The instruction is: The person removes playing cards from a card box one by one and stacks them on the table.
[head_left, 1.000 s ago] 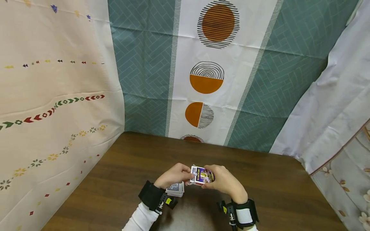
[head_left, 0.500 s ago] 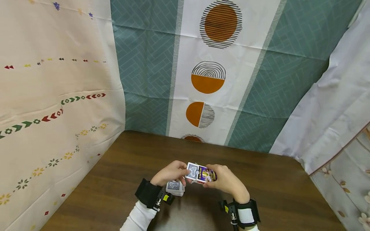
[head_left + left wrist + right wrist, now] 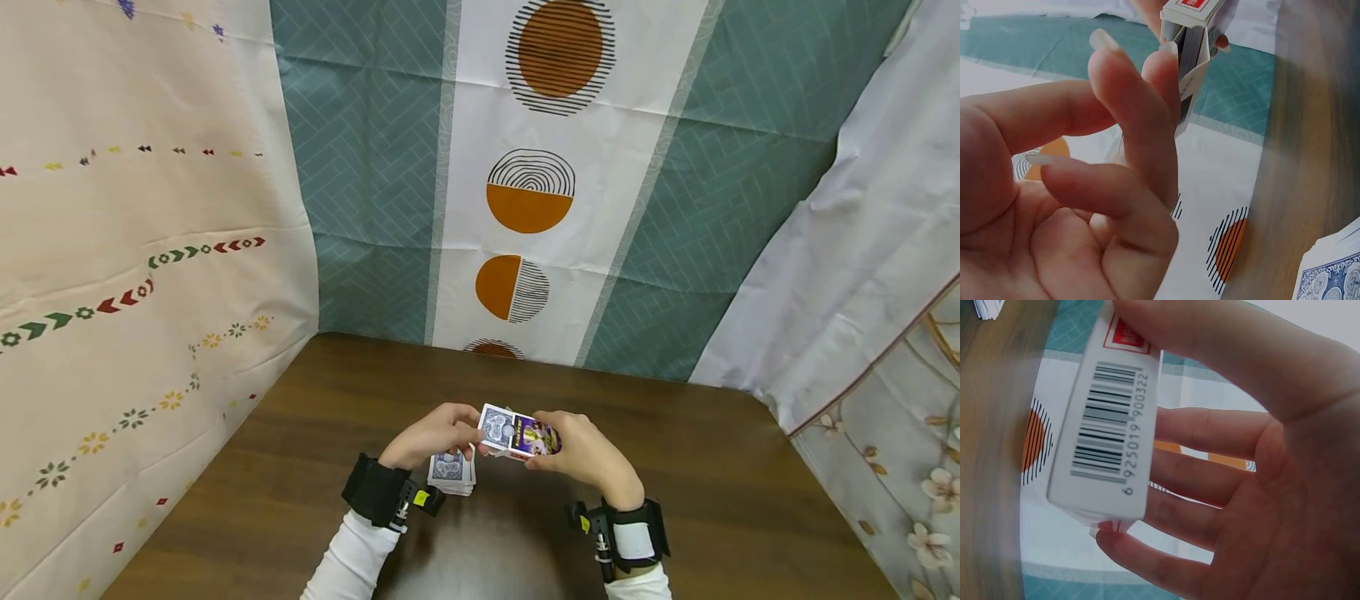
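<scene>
Hanging at far left, a cream cloth (image 3: 165, 325) with small coloured motifs borders the brown table (image 3: 720, 467), and a green and white cloth (image 3: 375, 167) printed with orange and black circles runs along the back. At the near side, a black strap (image 3: 375, 490) with a small camera wraps the left wrist above a white sleeve (image 3: 351, 554). The left hand (image 3: 431, 435) pinches the left end of a blue-backed card (image 3: 497, 423) between thumb and fingers; whether it is one card or several, I cannot tell. A stack (image 3: 452, 472) of cards with the same back lies on the table just below that hand, its far edge partly covered by the fingers. Rightward, the card reaches into the open left end of a purple-fronted box (image 3: 536, 437), held above the table. The right hand (image 3: 588, 450) has its thumb and fingers clamped on the box's opposite sides, with a barcode (image 3: 1107, 422) on a white face toward the right wrist camera. Another strap (image 3: 636, 537) circles the right wrist. Farther right hang a white cloth (image 3: 847, 250) and a flowered cloth (image 3: 892, 483).
</scene>
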Demonstrator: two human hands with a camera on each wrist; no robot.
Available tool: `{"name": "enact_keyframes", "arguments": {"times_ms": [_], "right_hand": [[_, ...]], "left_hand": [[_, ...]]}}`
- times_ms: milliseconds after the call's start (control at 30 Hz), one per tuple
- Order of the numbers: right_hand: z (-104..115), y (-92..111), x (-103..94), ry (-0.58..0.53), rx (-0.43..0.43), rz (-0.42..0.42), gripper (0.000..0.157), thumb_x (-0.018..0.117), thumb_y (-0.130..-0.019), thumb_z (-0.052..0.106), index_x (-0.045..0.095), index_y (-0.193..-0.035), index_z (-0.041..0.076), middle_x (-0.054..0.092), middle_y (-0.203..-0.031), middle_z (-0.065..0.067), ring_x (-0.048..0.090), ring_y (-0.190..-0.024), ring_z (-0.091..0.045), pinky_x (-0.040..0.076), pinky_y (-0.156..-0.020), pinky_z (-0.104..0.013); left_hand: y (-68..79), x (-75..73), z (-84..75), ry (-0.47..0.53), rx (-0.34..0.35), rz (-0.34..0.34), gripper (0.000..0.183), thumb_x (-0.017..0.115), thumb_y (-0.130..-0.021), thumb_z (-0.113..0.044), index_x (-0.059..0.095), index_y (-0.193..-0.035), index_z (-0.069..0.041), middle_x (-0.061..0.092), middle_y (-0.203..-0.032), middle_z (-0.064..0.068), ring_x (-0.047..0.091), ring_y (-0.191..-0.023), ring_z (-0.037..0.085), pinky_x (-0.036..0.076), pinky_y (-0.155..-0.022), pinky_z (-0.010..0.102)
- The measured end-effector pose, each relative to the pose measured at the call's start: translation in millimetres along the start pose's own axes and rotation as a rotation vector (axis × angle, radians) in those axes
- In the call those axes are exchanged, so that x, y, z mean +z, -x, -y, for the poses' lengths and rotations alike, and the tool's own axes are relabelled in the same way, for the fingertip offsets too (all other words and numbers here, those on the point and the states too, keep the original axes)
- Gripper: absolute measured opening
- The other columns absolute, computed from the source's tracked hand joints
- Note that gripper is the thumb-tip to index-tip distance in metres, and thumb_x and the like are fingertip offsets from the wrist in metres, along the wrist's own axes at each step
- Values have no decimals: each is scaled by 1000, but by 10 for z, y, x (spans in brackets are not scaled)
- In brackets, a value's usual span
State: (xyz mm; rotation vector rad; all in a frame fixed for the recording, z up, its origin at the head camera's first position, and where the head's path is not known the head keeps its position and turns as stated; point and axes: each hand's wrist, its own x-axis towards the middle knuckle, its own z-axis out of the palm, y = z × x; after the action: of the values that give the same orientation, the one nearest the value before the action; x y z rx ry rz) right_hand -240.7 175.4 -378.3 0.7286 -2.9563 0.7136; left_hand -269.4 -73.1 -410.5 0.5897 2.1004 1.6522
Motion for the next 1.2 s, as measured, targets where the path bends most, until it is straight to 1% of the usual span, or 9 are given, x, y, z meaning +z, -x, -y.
{"name": "enact_keyframes", "arguments": {"times_ms": [167, 233, 400, 567, 700, 867, 933, 1067, 1200], "right_hand": [[-14, 16, -28, 9, -6, -11, 64, 85, -72, 27, 60, -123, -3, 67, -108, -11, 57, -84, -15, 51, -75, -29], [-27, 20, -34, 14, 2, -15, 64, 85, -72, 27, 60, -123, -3, 67, -109, -11, 57, -85, -15, 51, -75, -29], [-49, 20, -40, 20, 13, -23, 64, 85, -72, 27, 60, -123, -2, 67, -108, -11, 57, -84, -15, 50, -74, -30], [-50, 39, -40, 13, 18, -17, 65, 85, -72, 27, 60, -124, -3, 67, -108, -10, 57, -84, -15, 51, -75, -30], [-36, 69, -63, 16, 37, -21, 65, 85, -72, 28, 60, -124, -2, 67, -109, -10, 57, -85, -14, 50, -74, -28], [-24, 47, -92, 19, 29, -34, 63, 85, -71, 26, 61, -122, -2, 67, -107, -10, 57, -86, -16, 49, -75, -30], [-25, 35, -92, 19, 21, -32, 63, 85, -72, 26, 61, -122, -2, 67, -107, -10, 57, -85, -16, 49, -74, -30], [-25, 30, -61, 17, 24, -16, 63, 85, -71, 26, 61, -122, -2, 67, -106, -11, 56, -84, -15, 49, -73, -28], [-31, 38, -18, 23, 31, -12, 64, 86, -71, 28, 61, -122, -2, 67, -107, -11, 56, -84, -15, 50, -74, -29]], "left_hand": [[16, -26, -5, -10, 9, 1, 25, 58, -93, -10, 57, -111, 7, 69, -83, 12, 57, -63, 14, 41, -58, 24], [20, -36, -3, -6, 11, -2, 24, 58, -93, -10, 57, -111, 7, 70, -82, 10, 57, -62, 13, 40, -57, 24], [20, -50, -2, -1, 19, -16, 23, 58, -93, -10, 58, -110, 6, 70, -81, 8, 57, -62, 12, 39, -57, 23], [14, -48, 28, -6, -1, -52, 20, 57, -94, -11, 63, -105, 5, 69, -80, 8, 57, -63, 13, 37, -56, 22], [20, -65, 39, -5, -16, -128, 22, 59, -94, -14, 67, -102, 4, 71, -84, 15, 62, -64, 14, 36, -55, 23], [26, -130, 39, 51, -17, -293, 25, 61, -94, -13, 67, -107, 6, 72, -88, 17, 69, -69, 15, 40, -58, 23], [23, -149, 42, 90, -30, -353, 25, 60, -94, -11, 66, -109, 8, 72, -83, 14, 69, -68, 14, 39, -57, 22], [9, -169, 88, 154, -59, -428, 25, 59, -94, -8, 65, -111, 9, 68, -72, 4, 63, -63, 10, 39, -57, 22], [-4, -193, 190, 160, -90, -488, 24, 59, -95, -8, 67, -108, 9, 60, -70, 1, 56, -61, 11, 42, -59, 23]]}}
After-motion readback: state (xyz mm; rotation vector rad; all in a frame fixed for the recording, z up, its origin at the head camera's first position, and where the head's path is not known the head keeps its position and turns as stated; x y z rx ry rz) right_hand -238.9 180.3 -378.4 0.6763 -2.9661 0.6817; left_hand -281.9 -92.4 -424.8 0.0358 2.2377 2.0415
